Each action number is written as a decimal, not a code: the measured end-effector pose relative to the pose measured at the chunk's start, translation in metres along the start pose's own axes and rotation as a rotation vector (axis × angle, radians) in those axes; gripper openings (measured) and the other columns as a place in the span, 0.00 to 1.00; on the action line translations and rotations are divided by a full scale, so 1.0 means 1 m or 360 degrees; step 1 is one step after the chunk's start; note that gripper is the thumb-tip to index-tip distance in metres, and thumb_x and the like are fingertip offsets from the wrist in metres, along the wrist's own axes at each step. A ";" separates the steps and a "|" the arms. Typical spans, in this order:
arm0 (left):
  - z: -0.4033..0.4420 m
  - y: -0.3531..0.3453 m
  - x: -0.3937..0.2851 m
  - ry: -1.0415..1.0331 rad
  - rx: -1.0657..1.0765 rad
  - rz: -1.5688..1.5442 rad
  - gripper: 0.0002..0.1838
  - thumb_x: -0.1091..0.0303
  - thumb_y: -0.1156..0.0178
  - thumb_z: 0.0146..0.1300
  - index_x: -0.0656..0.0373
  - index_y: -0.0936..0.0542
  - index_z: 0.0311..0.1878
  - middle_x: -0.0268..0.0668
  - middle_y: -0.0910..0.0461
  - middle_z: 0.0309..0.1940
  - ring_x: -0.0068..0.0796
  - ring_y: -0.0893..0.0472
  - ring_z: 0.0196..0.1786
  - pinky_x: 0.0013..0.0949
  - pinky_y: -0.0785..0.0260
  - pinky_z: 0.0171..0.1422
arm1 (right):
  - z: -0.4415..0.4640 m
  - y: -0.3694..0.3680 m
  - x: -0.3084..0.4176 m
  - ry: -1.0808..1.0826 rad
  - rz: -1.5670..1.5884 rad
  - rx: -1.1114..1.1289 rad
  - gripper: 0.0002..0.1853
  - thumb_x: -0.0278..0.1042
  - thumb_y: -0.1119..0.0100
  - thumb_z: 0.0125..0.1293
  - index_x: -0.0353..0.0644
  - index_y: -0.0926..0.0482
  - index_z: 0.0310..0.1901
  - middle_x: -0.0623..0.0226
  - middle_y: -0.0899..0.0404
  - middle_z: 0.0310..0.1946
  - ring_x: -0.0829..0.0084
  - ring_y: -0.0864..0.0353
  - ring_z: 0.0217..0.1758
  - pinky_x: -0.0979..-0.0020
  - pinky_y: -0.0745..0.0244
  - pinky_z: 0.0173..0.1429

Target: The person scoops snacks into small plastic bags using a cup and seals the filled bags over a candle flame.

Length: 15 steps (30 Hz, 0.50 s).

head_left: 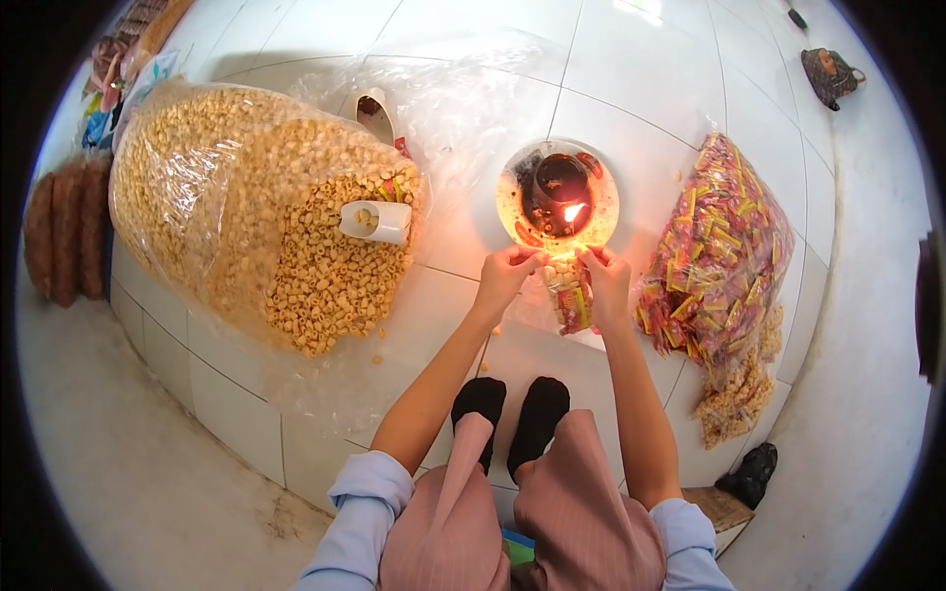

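My left hand (506, 277) and my right hand (605, 283) pinch the two top corners of a small clear plastic snack bag (572, 303). Inside the bag are pale snack pieces and a red and yellow packet. Its upper edge is stretched between my fingers, close to a small burning flame (574, 212). The flame rises at the near side of a dark round cup or lamp (562, 178), which stands on a sooty white plate (606, 223).
A large clear sack of small yellow snack pieces (212, 187) lies left, spilling open, with a white scoop (379, 223) on the pieces. Another scoop (374, 113) lies behind it. On the right rests a bag of red and yellow packets (717, 246). My black-socked feet (537, 419) are in front.
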<state>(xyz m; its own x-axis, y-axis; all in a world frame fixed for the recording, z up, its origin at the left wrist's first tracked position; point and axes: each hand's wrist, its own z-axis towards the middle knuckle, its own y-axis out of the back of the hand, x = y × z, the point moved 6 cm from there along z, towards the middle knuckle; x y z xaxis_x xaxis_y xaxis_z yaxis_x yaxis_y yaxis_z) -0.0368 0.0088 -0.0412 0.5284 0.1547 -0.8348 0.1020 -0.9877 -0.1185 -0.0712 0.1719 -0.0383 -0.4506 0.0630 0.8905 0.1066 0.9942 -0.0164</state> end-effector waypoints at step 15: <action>0.021 0.008 0.010 -0.0183 -0.0248 0.0085 0.10 0.65 0.39 0.51 0.61 0.19 0.32 0.32 0.20 0.24 0.16 0.26 0.26 0.22 0.35 0.31 | 0.025 -0.007 0.007 -0.0093 -0.0225 0.0190 0.05 0.28 0.42 0.54 0.36 0.23 0.25 0.75 0.29 0.19 0.87 0.34 0.20 0.84 0.40 0.25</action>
<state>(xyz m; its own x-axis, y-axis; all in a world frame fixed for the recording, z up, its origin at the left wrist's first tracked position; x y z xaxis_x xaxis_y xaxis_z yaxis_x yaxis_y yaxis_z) -0.0484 0.0021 -0.0621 0.4375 0.0895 -0.8947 0.2100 -0.9777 0.0050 -0.0979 0.1672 -0.0431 -0.5046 -0.0764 0.8600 -0.0659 0.9966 0.0499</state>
